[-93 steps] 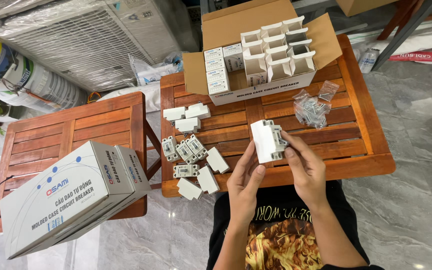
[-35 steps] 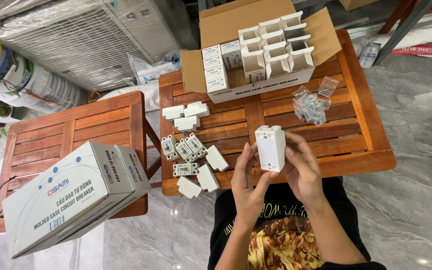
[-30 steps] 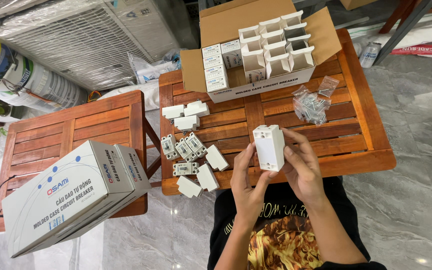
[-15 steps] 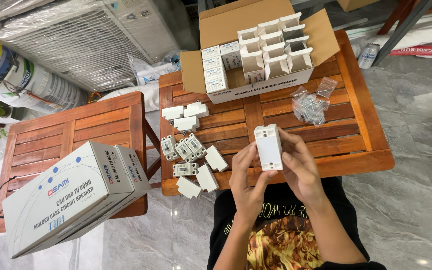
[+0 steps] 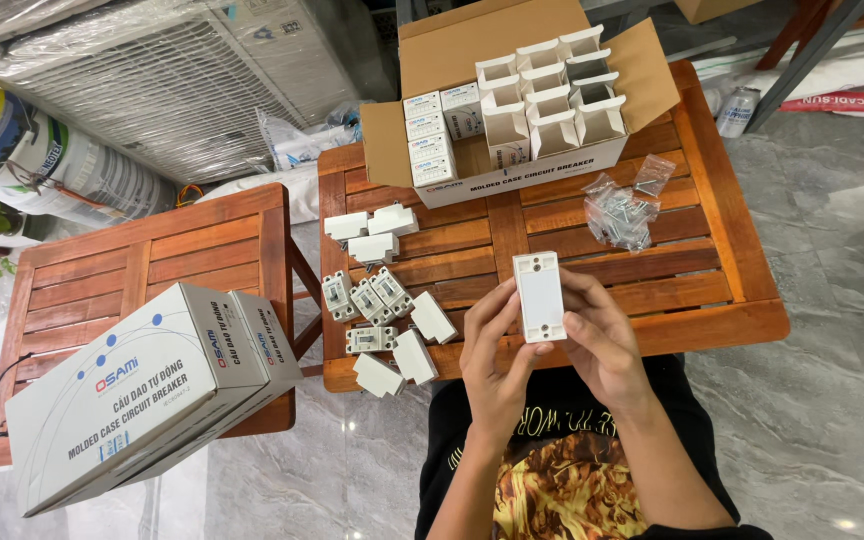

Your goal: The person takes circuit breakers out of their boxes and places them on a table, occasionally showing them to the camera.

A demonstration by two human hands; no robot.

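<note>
Both hands hold one small white rectangular plastic part (image 5: 539, 296) upright above the near edge of the slatted wooden table (image 5: 722, 290). My left hand (image 5: 495, 352) grips its left side and bottom. My right hand (image 5: 597, 338) grips its right side. The part's flat face with small holes at top and bottom turns toward the camera. To the left on the table lie several white breakers and covers (image 5: 380, 305).
An open cardboard box (image 5: 452, 60) with small white cartons stands at the table's far side. Clear bags of screws (image 5: 620, 205) lie at right. A large closed printed carton (image 5: 152, 390) rests on a second wooden table (image 5: 102, 270) at left. The floor is grey marble.
The white part has turned in my hands from a tilted pose showing its side to upright with its flat face toward the camera. Both hands stay on it.
</note>
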